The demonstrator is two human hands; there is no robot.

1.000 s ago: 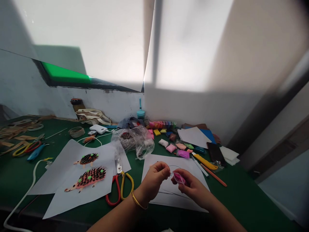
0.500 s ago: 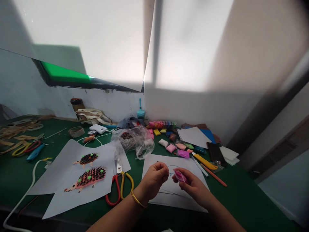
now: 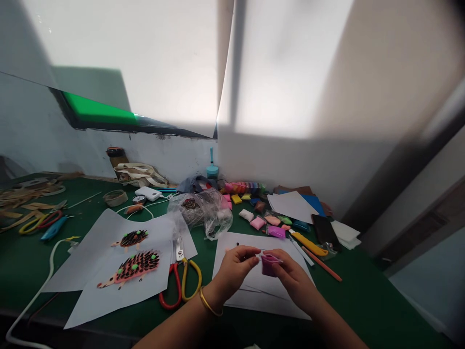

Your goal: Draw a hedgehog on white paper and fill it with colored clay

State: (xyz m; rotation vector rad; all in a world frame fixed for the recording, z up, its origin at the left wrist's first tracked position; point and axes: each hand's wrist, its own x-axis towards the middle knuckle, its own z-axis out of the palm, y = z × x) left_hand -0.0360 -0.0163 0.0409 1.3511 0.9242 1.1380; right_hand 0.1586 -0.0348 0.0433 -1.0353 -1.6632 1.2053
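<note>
My right hand holds a small clear packet of magenta modelling clay between thumb and fingers, its top edge tilted up. At the packet's left upper corner, my left hand pinches the clear plastic edge; a gold bangle circles that wrist. Beneath both hands lies a white sheet of paper with drawn lines and a small dark dot, mostly covered by the hands. Further back sit several clay packets, among them a purple one, a pink one and a white one.
Left of my hands lie red-and-yellow-handled scissors and papers with two hedgehog figures. A plastic bag is behind. To the right are a yellow cutter, an orange stick and a dark phone. A wall closes off the back.
My left hand has moved right and now meets the packet's edge. The clay packet has turned more upright in my right hand.
</note>
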